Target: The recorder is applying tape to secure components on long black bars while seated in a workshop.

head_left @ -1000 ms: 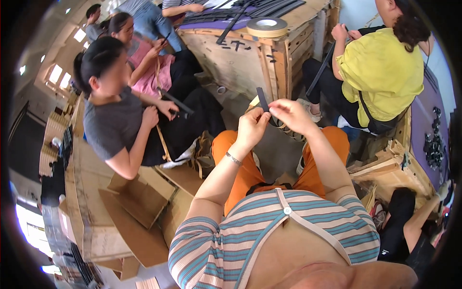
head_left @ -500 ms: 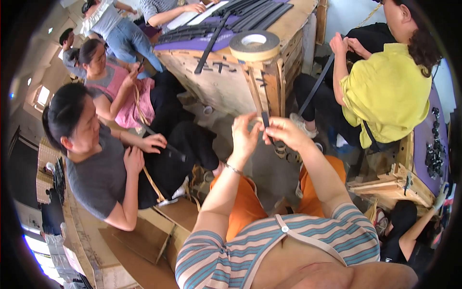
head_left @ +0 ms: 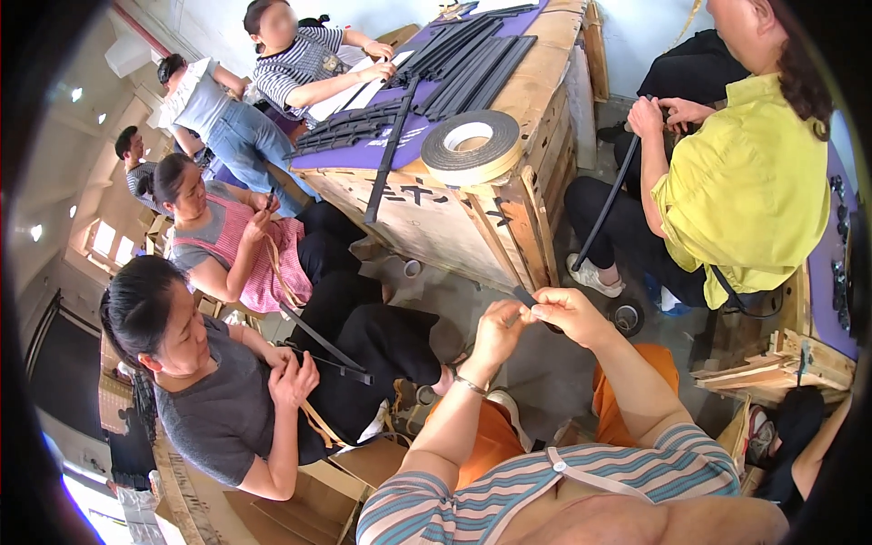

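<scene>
Both of my hands are raised close together above my lap, their fingertips pinched around a short dark strip (head_left: 524, 297). My left hand (head_left: 500, 334) pinches low on the strip. My right hand (head_left: 572, 314) grips beside it, thumb and fingers closed. Most of the strip is hidden behind the fingers. Beyond my hands, a large roll of black foam tape (head_left: 443, 163) with a tan edge lies on the crate corner. A narrow tan band (head_left: 489, 238) slants down from beneath the roll toward my hands; whether I hold its end is not visible.
Black strips (head_left: 477, 77) cover the purple-topped wooden crate (head_left: 409, 222) ahead; one juts over its edge. Seated co-workers handle strips at left (head_left: 218, 400) and right (head_left: 740, 191). An opened cardboard box (head_left: 300, 509) stands at lower left. A dark roll (head_left: 627, 318) lies on the floor.
The view has tilted up, so the crate and co-workers sit lower in it. My hands have drawn nearer each other, and the dark strip between them shows less and leans.
</scene>
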### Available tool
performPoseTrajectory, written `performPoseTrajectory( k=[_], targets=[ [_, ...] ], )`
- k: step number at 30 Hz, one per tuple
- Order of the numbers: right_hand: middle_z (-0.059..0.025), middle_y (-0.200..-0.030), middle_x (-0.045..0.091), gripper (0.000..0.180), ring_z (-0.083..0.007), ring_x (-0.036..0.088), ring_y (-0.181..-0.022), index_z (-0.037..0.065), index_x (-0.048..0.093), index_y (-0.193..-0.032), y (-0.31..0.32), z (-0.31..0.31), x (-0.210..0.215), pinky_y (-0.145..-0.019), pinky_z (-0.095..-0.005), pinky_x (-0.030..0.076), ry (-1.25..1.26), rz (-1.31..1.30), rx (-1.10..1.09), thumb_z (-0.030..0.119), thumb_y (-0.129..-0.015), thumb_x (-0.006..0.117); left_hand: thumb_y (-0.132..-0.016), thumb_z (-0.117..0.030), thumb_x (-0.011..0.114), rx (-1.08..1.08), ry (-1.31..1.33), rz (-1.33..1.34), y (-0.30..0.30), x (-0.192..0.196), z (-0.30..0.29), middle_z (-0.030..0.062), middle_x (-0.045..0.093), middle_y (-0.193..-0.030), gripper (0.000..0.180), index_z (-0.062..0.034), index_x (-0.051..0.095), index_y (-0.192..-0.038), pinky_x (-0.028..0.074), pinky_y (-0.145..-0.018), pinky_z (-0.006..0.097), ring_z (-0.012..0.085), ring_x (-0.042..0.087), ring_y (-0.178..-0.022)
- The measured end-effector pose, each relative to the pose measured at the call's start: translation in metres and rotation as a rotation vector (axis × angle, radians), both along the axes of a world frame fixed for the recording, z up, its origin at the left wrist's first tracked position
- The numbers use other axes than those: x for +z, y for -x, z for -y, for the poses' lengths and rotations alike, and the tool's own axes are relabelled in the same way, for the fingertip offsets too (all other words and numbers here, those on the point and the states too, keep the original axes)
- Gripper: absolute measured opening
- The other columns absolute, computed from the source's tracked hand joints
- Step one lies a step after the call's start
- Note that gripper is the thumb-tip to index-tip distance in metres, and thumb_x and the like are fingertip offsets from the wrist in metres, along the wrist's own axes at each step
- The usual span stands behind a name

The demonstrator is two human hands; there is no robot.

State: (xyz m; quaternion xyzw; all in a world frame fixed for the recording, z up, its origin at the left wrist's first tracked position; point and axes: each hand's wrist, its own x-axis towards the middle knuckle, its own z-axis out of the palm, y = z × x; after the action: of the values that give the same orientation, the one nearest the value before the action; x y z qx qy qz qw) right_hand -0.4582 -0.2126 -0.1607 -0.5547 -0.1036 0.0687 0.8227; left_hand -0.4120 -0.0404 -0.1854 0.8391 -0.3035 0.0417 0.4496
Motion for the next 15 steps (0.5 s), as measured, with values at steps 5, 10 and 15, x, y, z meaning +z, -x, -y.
performPoseTrajectory(
  k=[5,10,15],
  targets=[
    [-0.0060,-0.073,0.061,0.018,-0.0130,0.057,-0.081,0.000,0.056,-0.069,0.004,0.004,0.006,-0.074,-0.0259,0.043,-0.078,-0.077,0.035,0.007,-0.085,0.052,-0.079,-0.003,0.059,0.159,-0.050,0.442,-0.067,0.094,-0.001,0.0128,0.064,-0.087,0.009,-0.0023,0.063,-0.086,0.048,-0.075,0.031,0.0232,0.062,-0.083],
    [-0.0058,-0.071,0.059,0.014,-0.0097,0.054,-0.067,-0.003,0.058,-0.077,0.001,-0.012,-0.011,-0.064,-0.0233,0.043,-0.071,-0.068,0.173,0.008,-0.084,0.055,-0.077,-0.013,0.060,0.173,-0.131,0.758,-0.208,0.179,0.045,0.0134,0.062,-0.071,0.009,-0.0041,0.062,-0.073,0.047,-0.066,0.038,0.0304,0.061,-0.071],
    [-0.0046,-0.072,0.059,0.016,-0.0086,0.054,-0.068,-0.003,0.058,-0.080,0.000,-0.010,-0.016,-0.063,-0.0215,0.042,-0.060,-0.123,0.198,0.012,-0.085,0.056,-0.066,-0.031,0.064,0.412,-0.519,0.288,-0.325,0.200,0.069,0.0143,0.064,-0.068,0.028,-0.0039,0.067,-0.070,0.050,-0.065,0.033,0.0253,0.064,-0.064]
  ],
)
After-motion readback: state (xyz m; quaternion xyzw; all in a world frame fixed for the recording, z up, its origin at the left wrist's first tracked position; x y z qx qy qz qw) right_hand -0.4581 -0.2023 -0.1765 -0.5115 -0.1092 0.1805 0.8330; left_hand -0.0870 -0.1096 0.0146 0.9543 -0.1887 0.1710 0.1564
